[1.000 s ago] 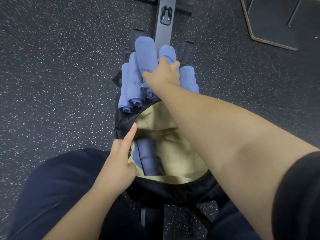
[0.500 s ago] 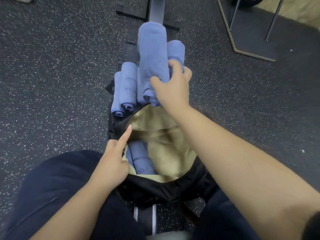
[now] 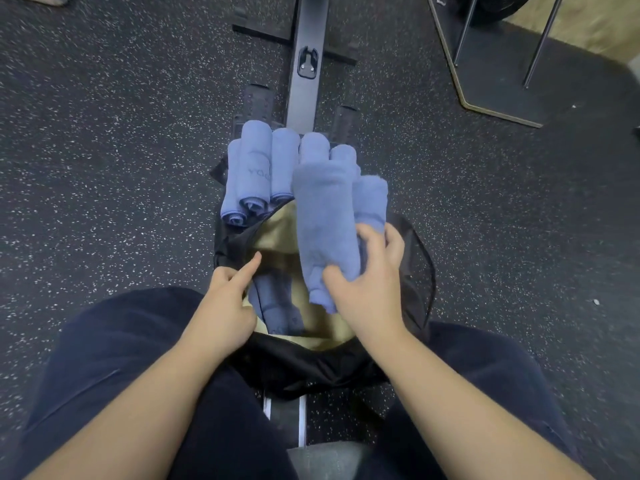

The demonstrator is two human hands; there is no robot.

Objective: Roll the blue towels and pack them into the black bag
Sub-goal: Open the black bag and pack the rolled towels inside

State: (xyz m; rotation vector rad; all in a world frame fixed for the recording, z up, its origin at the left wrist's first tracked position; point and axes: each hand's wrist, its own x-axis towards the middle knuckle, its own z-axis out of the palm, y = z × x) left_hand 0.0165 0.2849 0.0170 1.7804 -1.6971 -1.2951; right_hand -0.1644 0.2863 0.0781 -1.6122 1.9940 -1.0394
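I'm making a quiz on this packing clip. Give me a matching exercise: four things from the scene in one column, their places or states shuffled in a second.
Things:
1. right hand
2. left hand
3. black bag
4. rolled towels on the bench

States:
A. lying side by side beyond the bag
B. open, tan lining showing, towels inside
C. grips rolled towels above the bag
D. at the bag's rim, forefinger out

Pairs: 1-C, 2-D, 3-B, 4-A
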